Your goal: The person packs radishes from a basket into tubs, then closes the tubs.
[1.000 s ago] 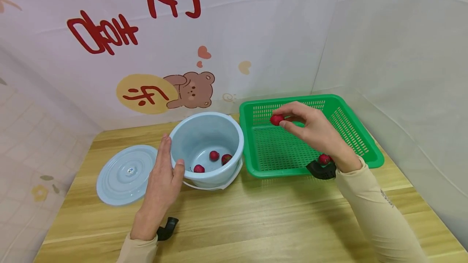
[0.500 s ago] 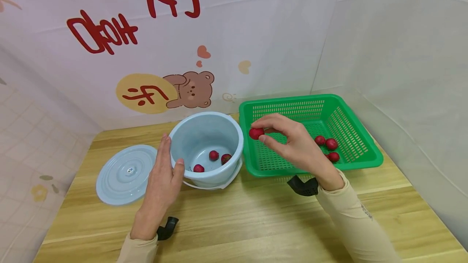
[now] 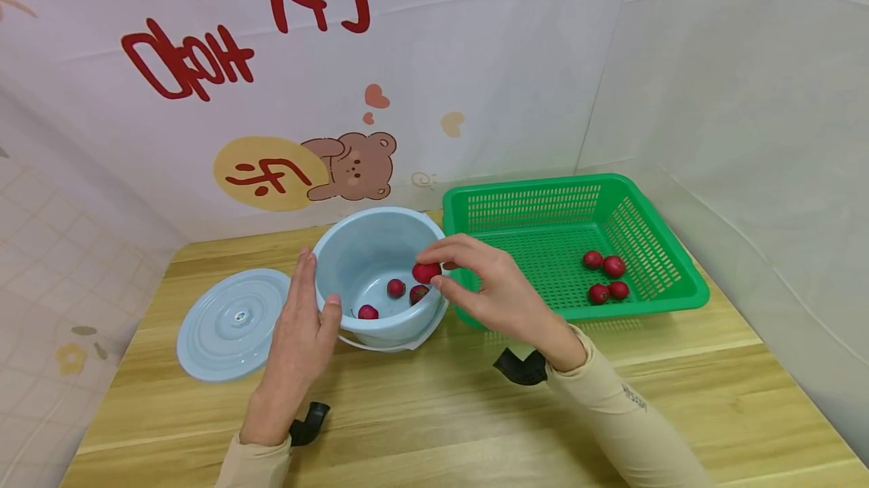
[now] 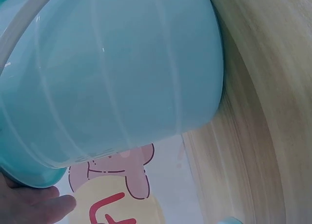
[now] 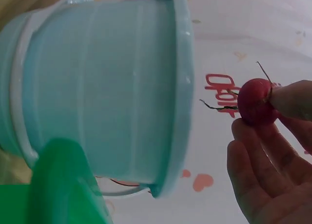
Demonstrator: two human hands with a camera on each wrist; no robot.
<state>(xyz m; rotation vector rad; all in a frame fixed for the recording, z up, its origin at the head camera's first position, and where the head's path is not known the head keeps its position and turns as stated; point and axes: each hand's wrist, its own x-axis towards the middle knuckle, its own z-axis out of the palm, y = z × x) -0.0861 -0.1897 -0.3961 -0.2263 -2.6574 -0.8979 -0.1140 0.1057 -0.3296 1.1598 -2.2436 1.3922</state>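
My right hand (image 3: 498, 288) pinches a round red radish (image 3: 426, 271) between thumb and fingertips, over the right side of the light blue bucket (image 3: 380, 239). In the right wrist view thin, dark stalks stick out of that radish (image 5: 256, 102), beside the bucket's rim. Inside the bucket lie three more radishes (image 3: 396, 288) at the bottom. My left hand (image 3: 305, 329) rests against the bucket's left side, fingers straight along the rim and thumb at its near edge. In the left wrist view its fingertips (image 4: 61, 208) show by the rim.
A green perforated basket (image 3: 536, 307) stands right of the bucket, with several radishes (image 3: 604, 277) at its right end. The round blue lid (image 3: 234, 329) lies on the wooden table (image 3: 441, 428) left of the bucket. A printed white cloth (image 3: 516, 81) hangs behind.
My right hand has carried the radish left and nearer, from above the green basket to over the bucket. The radishes in the basket have come into full view. My left hand stays put.
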